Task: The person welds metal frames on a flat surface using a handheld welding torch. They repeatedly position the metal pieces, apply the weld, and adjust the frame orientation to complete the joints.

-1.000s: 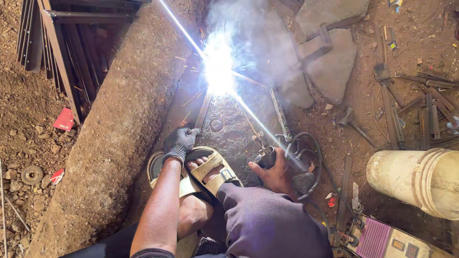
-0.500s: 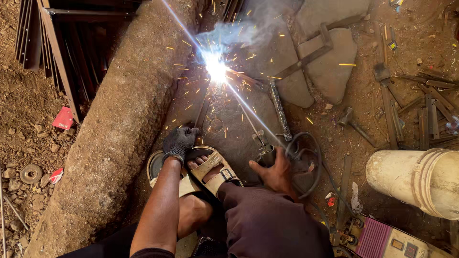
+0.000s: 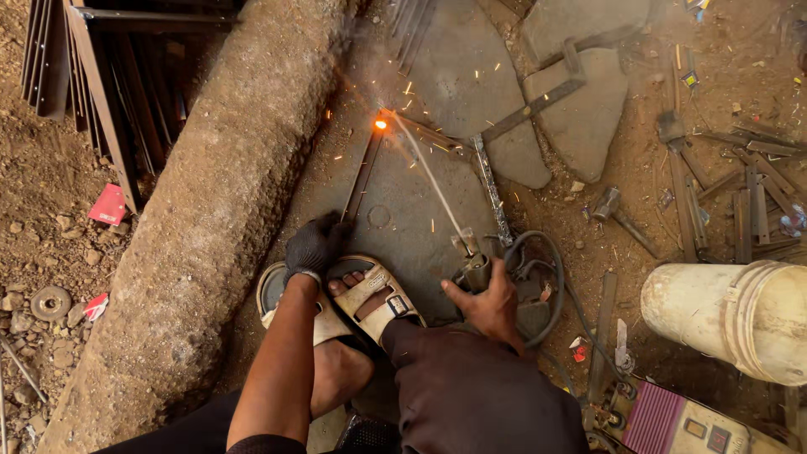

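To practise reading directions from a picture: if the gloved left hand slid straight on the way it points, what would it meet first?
Probably the thin metal bar on the ground; the left hand points along it towards the glowing weld spot. Depth is unclear.

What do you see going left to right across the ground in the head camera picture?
Round metal disc → red scrap → long concrete beam → gloved left hand → right hand gripping the electrode holder → white bucket.
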